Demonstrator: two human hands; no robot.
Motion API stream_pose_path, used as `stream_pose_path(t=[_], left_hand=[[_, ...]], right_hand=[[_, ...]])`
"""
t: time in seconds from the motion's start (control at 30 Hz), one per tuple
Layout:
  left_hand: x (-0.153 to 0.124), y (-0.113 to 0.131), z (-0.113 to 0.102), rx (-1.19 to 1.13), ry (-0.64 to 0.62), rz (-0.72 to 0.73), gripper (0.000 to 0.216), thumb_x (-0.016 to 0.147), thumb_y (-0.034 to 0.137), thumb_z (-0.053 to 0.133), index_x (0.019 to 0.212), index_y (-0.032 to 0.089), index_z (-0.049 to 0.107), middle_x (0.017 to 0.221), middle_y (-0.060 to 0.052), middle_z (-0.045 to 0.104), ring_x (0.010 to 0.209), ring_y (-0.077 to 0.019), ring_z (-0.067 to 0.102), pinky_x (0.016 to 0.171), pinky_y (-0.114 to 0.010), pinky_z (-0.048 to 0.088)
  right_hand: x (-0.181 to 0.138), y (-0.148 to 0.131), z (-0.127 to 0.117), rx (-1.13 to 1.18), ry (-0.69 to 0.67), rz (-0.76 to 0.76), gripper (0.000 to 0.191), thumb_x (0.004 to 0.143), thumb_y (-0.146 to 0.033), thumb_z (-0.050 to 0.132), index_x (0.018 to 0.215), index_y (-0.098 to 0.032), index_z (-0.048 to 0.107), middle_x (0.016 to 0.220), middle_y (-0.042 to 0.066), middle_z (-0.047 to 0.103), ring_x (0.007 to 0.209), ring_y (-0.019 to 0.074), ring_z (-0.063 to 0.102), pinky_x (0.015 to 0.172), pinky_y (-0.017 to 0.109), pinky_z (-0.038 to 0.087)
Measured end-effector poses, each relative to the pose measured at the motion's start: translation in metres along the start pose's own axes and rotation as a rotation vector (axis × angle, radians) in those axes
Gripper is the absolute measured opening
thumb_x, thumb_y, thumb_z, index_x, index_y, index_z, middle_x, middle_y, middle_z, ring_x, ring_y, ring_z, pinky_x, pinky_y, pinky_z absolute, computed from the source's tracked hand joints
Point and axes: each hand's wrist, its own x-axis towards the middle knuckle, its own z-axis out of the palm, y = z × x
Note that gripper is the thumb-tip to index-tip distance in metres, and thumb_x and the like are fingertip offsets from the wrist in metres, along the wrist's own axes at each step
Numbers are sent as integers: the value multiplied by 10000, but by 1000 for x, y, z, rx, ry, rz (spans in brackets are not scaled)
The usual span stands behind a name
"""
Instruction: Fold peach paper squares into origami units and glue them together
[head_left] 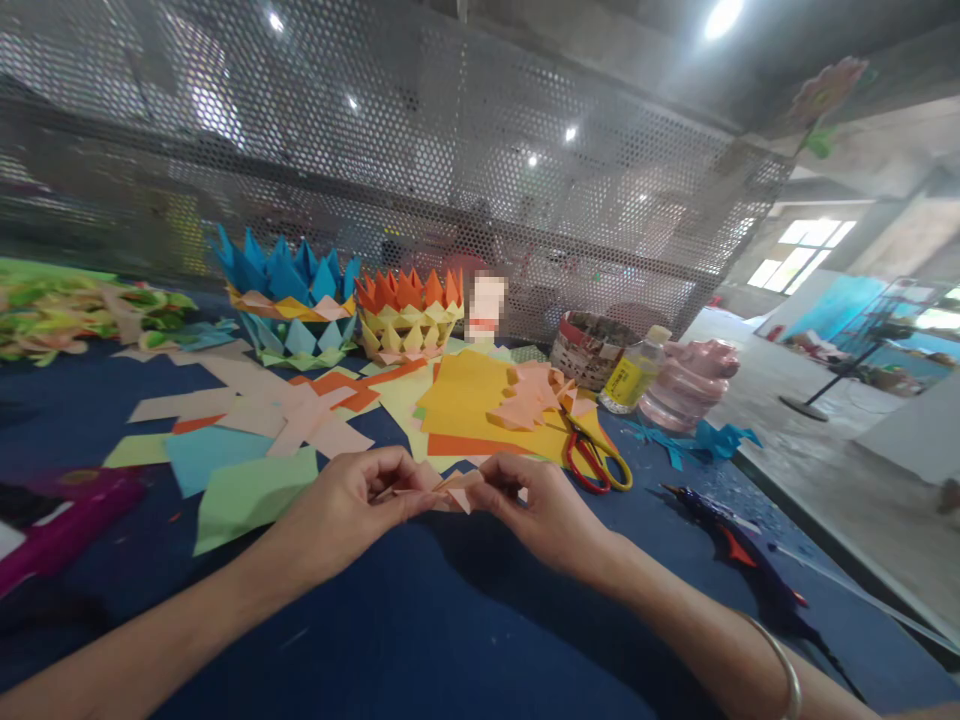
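Between my two hands is a small piece of folded peach paper point(454, 490), held just above the dark blue tabletop point(360, 640). My left hand point(367, 490) pinches its left end between thumb and fingers. The right end is pinched by my right hand point(529, 500). Part of the paper is hidden behind my fingers. Just beyond it lies a stack of yellow and orange paper sheets point(472, 395) with cut peach pieces point(525, 395) on top. Scissors point(596, 455) with red and yellow handles rest by the stack's right edge.
Paper crowns, one blue point(289, 300) and one orange and yellow point(412, 315), stand at the back. Loose strips point(270, 400) spread at left. On the right are a glue gun point(731, 535), a bottle point(634, 375), a woven basket point(589, 350) and a pink container point(686, 385).
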Motion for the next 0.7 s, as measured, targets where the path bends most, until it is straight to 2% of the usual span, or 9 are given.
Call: stream_pose_path(t=[0.27,0.5,0.7], left_hand=[[1,-8,0,11,22,8,401,788,616,708,755,219,666,759,-10,717,729,-190,667,671,-295,512],[0,-7,3,31,69,29,336,809,542,674,714,223,621,719,5,676,718,-178,648,668,-284,501],[-3,-6,6,45,102,51,348,819,555,652,720,223,624,708,4,679,696,-172,647,637,-270,500]], right_hand=[[-1,-1,1,-7,18,-25,214,999,-257,600,848,-159,716,783,15,728,675,131,556,629,237,395],[-1,-1,3,4,22,-33,248,996,-281,588,816,-155,704,750,15,698,660,130,549,613,231,404],[-1,0,4,14,34,-42,237,980,-248,595,786,-154,692,720,4,682,639,119,535,601,223,391]])
